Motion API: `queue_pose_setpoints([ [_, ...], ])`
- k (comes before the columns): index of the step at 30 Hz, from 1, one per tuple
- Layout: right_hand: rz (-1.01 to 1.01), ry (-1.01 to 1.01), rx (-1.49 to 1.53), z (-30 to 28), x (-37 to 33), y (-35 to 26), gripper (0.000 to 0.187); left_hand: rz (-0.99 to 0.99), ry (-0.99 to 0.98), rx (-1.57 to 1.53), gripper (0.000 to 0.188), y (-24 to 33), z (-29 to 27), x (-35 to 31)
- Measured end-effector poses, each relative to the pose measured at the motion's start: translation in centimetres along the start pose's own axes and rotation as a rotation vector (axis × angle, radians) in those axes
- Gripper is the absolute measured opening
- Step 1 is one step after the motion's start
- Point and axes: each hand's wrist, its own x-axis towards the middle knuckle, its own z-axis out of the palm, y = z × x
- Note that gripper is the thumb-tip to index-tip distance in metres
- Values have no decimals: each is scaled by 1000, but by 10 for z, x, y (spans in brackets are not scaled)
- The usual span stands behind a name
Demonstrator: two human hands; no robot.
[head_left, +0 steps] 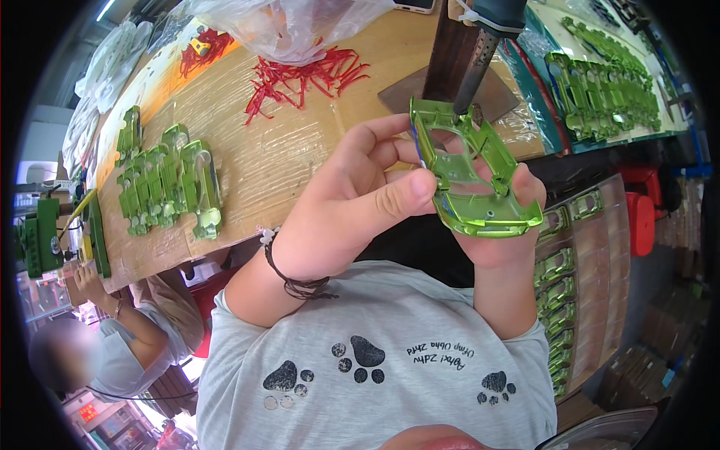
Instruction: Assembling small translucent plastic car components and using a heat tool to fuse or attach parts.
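Observation:
A green plastic toy car shell (491, 213) is held up in front of me, its hollow underside facing me. My left hand (360, 191) grips its left side, with the thumb on the near edge and the fingers along the far edge. From the right and below, my right hand (501, 240) supports the shell, its fingers partly hidden behind it. A dark metal rod-shaped tool tip (473, 78) comes down from above to the far end of the shell. It appears to touch the plastic there, though exact contact is hard to make out.
Green shells (169, 184) lie on the cardboard-covered table at left; more (604, 94) sit at far right. Red strips (300, 79) lie beneath a clear plastic bag (289, 26). A tray of green parts (592, 285) stands at my right. Another person (142, 337) sits at lower left.

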Motion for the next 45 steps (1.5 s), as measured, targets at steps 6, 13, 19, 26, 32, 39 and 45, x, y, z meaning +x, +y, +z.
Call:
queue_pose_setpoints([
  [6,-5,27,-15,5,-1,-2,74,30,-32,-40,71,-3,0,-4],
  [13,-115,160,-26,-29,-49,5,80,-170,-54,22,65,-16,0,-19],
  [19,-363,282,343,-94,-119,-12,58,-30,-204,375,60,-1,6,-33],
  [26,-740,682,349,-178,-213,-74,53,652,-946,414,45,35,37,-22],
  [32,-774,898,659,-231,-237,-114,58,780,-925,214,43,30,34,-31],
  [39,-709,937,280,-250,-224,-105,49,940,-902,-30,42,32,36,-44],
  [45,-737,852,-771,-57,-83,23,24,941,-395,739,48,39,-30,-73],
])
